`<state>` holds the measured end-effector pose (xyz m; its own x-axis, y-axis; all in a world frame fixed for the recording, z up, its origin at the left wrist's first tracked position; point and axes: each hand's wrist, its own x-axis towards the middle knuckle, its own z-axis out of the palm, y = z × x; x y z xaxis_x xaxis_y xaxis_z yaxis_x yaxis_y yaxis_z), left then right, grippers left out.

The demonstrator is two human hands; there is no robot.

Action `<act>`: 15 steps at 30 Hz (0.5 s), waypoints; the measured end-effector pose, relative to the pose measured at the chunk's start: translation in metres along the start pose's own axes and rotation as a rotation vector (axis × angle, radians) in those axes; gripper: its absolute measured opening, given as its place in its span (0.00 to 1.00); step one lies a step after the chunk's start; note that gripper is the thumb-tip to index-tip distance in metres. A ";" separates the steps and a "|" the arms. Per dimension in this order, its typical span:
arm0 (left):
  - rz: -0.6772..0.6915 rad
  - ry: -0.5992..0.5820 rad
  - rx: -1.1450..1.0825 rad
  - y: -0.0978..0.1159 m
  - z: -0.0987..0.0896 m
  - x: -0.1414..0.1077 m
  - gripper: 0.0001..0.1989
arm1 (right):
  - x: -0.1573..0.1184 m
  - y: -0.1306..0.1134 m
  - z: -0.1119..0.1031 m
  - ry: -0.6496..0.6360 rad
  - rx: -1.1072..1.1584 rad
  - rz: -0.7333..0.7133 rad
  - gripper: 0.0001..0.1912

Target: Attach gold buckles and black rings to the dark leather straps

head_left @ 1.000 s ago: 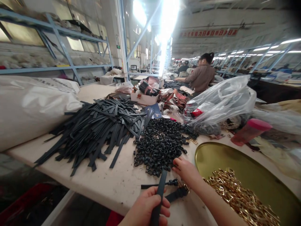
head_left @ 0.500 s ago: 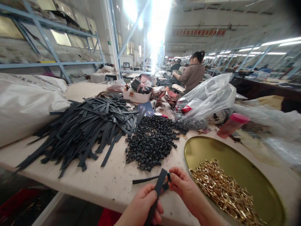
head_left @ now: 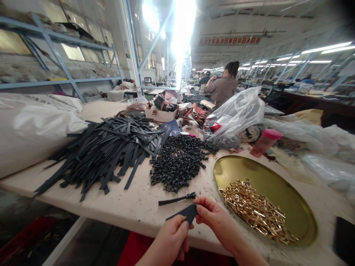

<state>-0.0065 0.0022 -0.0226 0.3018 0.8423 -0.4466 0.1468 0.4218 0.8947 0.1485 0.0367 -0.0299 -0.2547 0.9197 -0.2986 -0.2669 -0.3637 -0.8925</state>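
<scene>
Close to the table's front edge, my left hand (head_left: 176, 232) is closed around a dark flat strap (head_left: 181, 213), thumb on top. My right hand (head_left: 212, 214) pinches the same strap at its right end; whether a small loop is also between those fingers is hidden. Just beyond my hands lies another dark strap (head_left: 174, 200), with a small loop and a bit of gold metal at its right end. Past it is a heap of small black loops (head_left: 180, 162). To the right, an oval gold tray (head_left: 288, 195) holds many gold buckles (head_left: 255, 210).
A large pile of dark straps (head_left: 111, 147) covers the table's left part, beside a white sack (head_left: 36, 129). Behind are an open box (head_left: 161, 115), a clear plastic bag (head_left: 238, 114) and a pink-lidded jar (head_left: 264, 143). Another person (head_left: 224, 87) works farther back.
The right hand held a small black loop beside the strap; now it pinches the strap's end. The held strap has swung from upright to slanting leftward. The view has shifted slightly.
</scene>
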 end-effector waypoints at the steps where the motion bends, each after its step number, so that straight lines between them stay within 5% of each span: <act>1: 0.017 0.007 0.071 0.000 -0.002 -0.002 0.14 | -0.001 0.001 0.000 -0.005 -0.048 -0.027 0.14; 7: 0.004 -0.048 0.323 0.008 -0.009 -0.012 0.10 | -0.010 0.003 -0.002 -0.070 -0.297 -0.063 0.10; 15: 0.168 -0.003 0.290 -0.002 -0.002 -0.001 0.12 | -0.013 0.002 0.012 -0.042 -0.109 0.017 0.11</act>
<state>-0.0094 0.0012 -0.0240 0.3473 0.8909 -0.2928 0.3563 0.1634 0.9200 0.1402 0.0220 -0.0240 -0.2981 0.9057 -0.3014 -0.1598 -0.3587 -0.9197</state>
